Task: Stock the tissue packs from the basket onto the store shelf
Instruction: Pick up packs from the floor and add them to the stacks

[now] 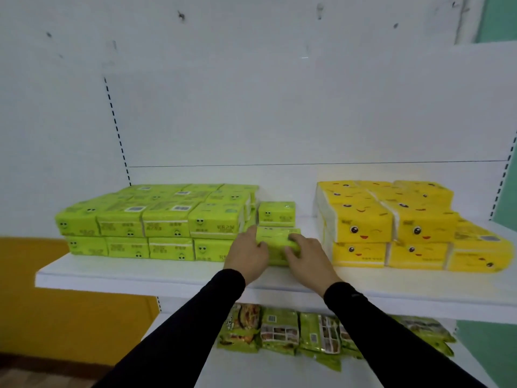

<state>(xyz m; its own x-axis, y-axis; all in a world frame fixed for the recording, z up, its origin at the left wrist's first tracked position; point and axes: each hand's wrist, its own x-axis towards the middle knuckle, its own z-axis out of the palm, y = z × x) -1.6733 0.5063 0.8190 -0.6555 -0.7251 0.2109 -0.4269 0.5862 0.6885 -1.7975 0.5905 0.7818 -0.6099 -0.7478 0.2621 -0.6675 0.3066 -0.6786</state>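
On the white store shelf (140,271), just right of the stacked green tissue packs (156,219), both hands grip one green plastic-wrapped tissue pack (275,243): the left hand (247,252) curls round its left end, the right hand (306,254) over its right end. Yellow tissue packs (391,225) stand further right.

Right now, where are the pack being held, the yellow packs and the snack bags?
held pack (275,238): head view, its top face between the hands
yellow packs (363,222): head view, front of an upper pack
snack bags (279,329): head view, one bag on the lower shelf
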